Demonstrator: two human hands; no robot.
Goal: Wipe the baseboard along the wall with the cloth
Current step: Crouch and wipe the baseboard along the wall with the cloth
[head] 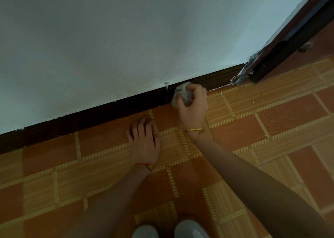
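Observation:
A dark brown baseboard runs along the foot of the pale wall, from lower left up to the right. My right hand grips a crumpled grey-white cloth and presses it against the baseboard, just right of a vertical joint in the board. My left hand rests flat on the orange tiled floor below the baseboard, fingers spread and holding nothing. A gold bracelet sits on my right wrist, a red string on my left.
A dark wooden door frame stands at the right end of the baseboard, with chipped plaster at its foot. The orange and tan tiled floor fills the lower half. Two grey shoe tips show at the bottom edge.

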